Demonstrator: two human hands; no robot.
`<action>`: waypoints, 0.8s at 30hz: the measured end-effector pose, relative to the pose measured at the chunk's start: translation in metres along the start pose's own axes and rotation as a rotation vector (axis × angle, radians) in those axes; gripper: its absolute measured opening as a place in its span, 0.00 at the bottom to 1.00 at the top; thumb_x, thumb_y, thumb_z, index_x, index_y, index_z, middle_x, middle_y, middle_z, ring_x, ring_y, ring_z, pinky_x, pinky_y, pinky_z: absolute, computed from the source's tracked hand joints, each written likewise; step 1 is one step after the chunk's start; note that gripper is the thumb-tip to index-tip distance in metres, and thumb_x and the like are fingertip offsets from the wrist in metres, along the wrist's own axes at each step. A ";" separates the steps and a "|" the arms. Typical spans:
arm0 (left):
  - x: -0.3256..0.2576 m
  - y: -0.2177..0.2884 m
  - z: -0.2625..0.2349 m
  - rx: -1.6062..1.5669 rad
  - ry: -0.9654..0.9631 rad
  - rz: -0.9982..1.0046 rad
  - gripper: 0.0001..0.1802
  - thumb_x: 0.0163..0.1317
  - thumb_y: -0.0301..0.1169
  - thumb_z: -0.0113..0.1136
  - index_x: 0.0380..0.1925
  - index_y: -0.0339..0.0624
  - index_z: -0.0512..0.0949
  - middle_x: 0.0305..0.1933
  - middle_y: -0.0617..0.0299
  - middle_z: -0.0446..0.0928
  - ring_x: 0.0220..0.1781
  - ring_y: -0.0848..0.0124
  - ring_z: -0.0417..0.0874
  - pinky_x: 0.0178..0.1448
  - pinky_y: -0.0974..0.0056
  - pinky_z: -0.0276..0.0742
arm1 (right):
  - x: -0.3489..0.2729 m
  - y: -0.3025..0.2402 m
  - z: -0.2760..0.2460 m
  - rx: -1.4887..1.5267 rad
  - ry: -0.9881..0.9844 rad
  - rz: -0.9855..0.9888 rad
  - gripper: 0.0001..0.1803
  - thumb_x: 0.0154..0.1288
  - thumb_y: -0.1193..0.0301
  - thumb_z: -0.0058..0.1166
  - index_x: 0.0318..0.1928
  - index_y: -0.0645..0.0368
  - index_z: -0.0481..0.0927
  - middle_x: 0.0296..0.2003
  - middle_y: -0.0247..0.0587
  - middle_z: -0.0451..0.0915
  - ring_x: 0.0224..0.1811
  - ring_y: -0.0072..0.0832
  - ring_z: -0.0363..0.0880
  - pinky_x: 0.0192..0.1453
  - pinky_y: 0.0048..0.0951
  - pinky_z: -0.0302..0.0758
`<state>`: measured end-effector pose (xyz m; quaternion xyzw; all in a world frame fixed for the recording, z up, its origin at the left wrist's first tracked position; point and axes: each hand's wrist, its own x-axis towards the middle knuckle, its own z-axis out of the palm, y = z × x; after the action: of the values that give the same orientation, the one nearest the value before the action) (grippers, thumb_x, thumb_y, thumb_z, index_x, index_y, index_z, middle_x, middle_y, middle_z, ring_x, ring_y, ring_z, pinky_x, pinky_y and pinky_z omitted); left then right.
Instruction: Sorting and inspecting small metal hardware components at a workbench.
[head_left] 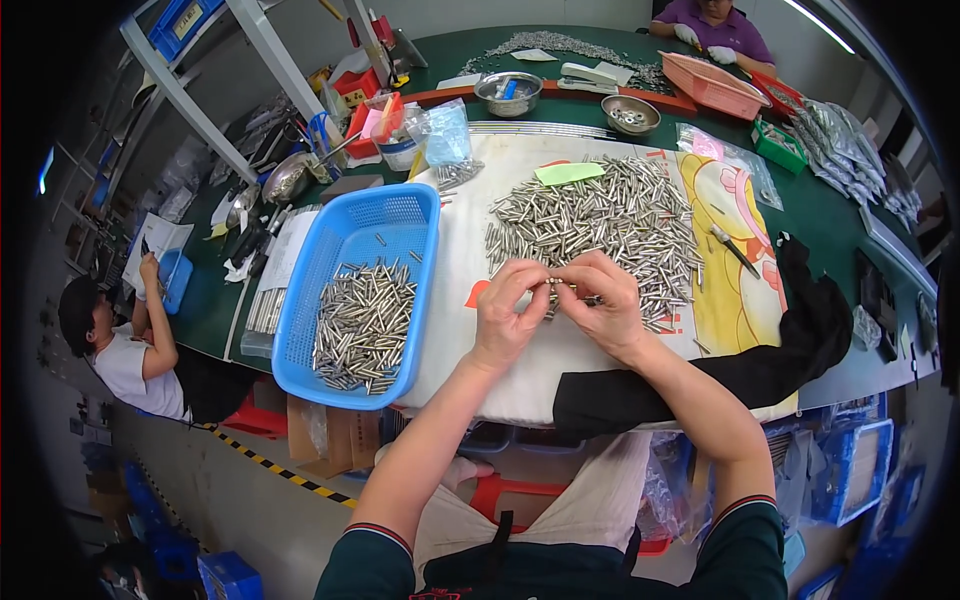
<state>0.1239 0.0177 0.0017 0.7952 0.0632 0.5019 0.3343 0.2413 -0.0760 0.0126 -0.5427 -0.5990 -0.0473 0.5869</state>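
Steel pins (551, 291) between two hands

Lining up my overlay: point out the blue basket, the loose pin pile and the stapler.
blue basket (400, 205): head view, bare mesh floor near its far rim.
pin pile (600, 215): head view, middle of the heap on the white sheet.
stapler (588, 76): head view, its top arm.

Basket (300, 330) w/ pins left, loose pin pile (600, 225) right, hands (555, 310) betw.

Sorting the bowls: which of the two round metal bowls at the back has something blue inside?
The larger round steel bowl, left of the white stapler; the smaller metal bowl holds only small metal bits.
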 end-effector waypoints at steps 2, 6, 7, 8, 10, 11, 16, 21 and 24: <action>0.000 -0.001 0.000 0.003 -0.001 0.001 0.10 0.48 0.16 0.57 0.32 0.37 0.74 0.35 0.58 0.75 0.34 0.64 0.78 0.37 0.66 0.74 | -0.001 0.002 0.000 -0.007 -0.005 -0.004 0.12 0.48 0.85 0.56 0.35 0.62 0.80 0.29 0.37 0.76 0.22 0.18 0.73 0.22 0.16 0.71; 0.000 -0.001 0.000 -0.004 0.002 -0.002 0.10 0.49 0.16 0.57 0.32 0.37 0.74 0.35 0.58 0.75 0.34 0.64 0.78 0.37 0.66 0.74 | 0.000 0.001 0.001 0.010 0.002 -0.003 0.11 0.48 0.85 0.56 0.35 0.62 0.80 0.29 0.38 0.76 0.22 0.18 0.74 0.22 0.16 0.71; 0.000 -0.001 0.000 -0.008 0.003 -0.004 0.10 0.49 0.16 0.57 0.32 0.37 0.74 0.35 0.58 0.75 0.35 0.64 0.78 0.37 0.66 0.74 | 0.000 0.002 0.001 0.012 0.001 -0.009 0.11 0.48 0.85 0.56 0.35 0.63 0.80 0.29 0.38 0.76 0.22 0.18 0.74 0.22 0.16 0.70; -0.001 -0.002 0.000 -0.008 0.003 -0.004 0.10 0.49 0.16 0.57 0.32 0.37 0.74 0.35 0.58 0.75 0.35 0.64 0.78 0.37 0.66 0.74 | 0.000 0.002 0.001 0.014 0.000 -0.015 0.11 0.49 0.85 0.56 0.35 0.63 0.80 0.29 0.38 0.76 0.22 0.18 0.74 0.22 0.16 0.70; -0.002 -0.003 0.000 -0.027 0.004 -0.032 0.09 0.49 0.17 0.57 0.33 0.37 0.75 0.36 0.57 0.76 0.35 0.65 0.78 0.38 0.67 0.75 | 0.001 0.001 0.001 0.015 -0.001 -0.010 0.11 0.49 0.85 0.56 0.35 0.63 0.80 0.29 0.38 0.76 0.22 0.18 0.74 0.22 0.16 0.71; -0.002 -0.003 0.001 -0.027 0.004 -0.033 0.09 0.49 0.17 0.57 0.33 0.37 0.75 0.36 0.57 0.76 0.35 0.65 0.78 0.38 0.67 0.75 | 0.001 0.000 0.001 0.017 -0.001 -0.006 0.11 0.49 0.84 0.56 0.36 0.63 0.80 0.29 0.38 0.76 0.22 0.18 0.74 0.22 0.16 0.71; -0.006 0.001 0.002 -0.257 -0.033 -0.310 0.05 0.56 0.20 0.55 0.34 0.34 0.75 0.32 0.58 0.79 0.30 0.71 0.81 0.35 0.70 0.77 | 0.002 -0.002 -0.004 0.010 -0.049 0.087 0.07 0.51 0.82 0.56 0.32 0.63 0.79 0.27 0.36 0.76 0.22 0.17 0.73 0.23 0.16 0.70; -0.003 0.001 -0.008 -0.710 -0.146 -0.780 0.06 0.61 0.24 0.53 0.36 0.32 0.74 0.29 0.56 0.79 0.29 0.71 0.82 0.34 0.71 0.79 | 0.005 -0.005 -0.009 0.152 -0.169 0.493 0.04 0.52 0.76 0.57 0.27 0.65 0.77 0.22 0.33 0.76 0.20 0.14 0.71 0.23 0.18 0.68; -0.002 -0.002 -0.011 -0.817 -0.204 -0.891 0.08 0.62 0.27 0.53 0.38 0.32 0.74 0.31 0.55 0.80 0.30 0.69 0.83 0.34 0.71 0.80 | 0.006 0.000 -0.011 0.349 -0.216 0.693 0.06 0.54 0.74 0.57 0.27 0.65 0.78 0.22 0.31 0.77 0.21 0.13 0.72 0.25 0.16 0.70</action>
<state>0.1140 0.0239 0.0020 0.5440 0.1599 0.2186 0.7941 0.2504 -0.0795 0.0205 -0.6065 -0.4377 0.3133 0.5851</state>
